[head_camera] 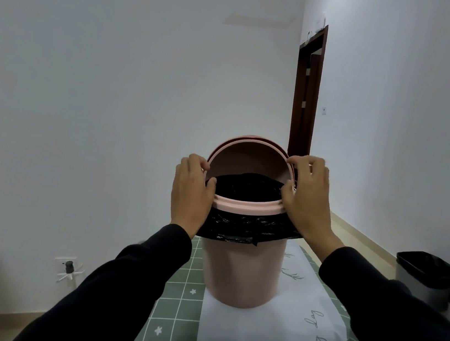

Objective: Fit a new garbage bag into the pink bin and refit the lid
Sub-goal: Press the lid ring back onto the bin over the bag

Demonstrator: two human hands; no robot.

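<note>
The pink bin (241, 271) stands upright on a cloth-covered table. A black garbage bag (239, 227) lines its inside and folds out over the rim, hanging down as a dark skirt. The pink lid (251, 162) sits on top with its near ring (248, 204) over the bag and its flap tilted up toward me, showing its underside. My left hand (190, 191) grips the lid's left side, thumb at the inner edge. My right hand (306, 193) grips the right side, fingers curled over the flap's edge.
A green checked tablecloth (176, 302) with a white printed runner (275, 336) covers the table. Two grey bins with black liners (429, 274) stand at the right by the wall. A dark doorway (306, 95) lies behind. A wall socket (68, 267) sits low at the left.
</note>
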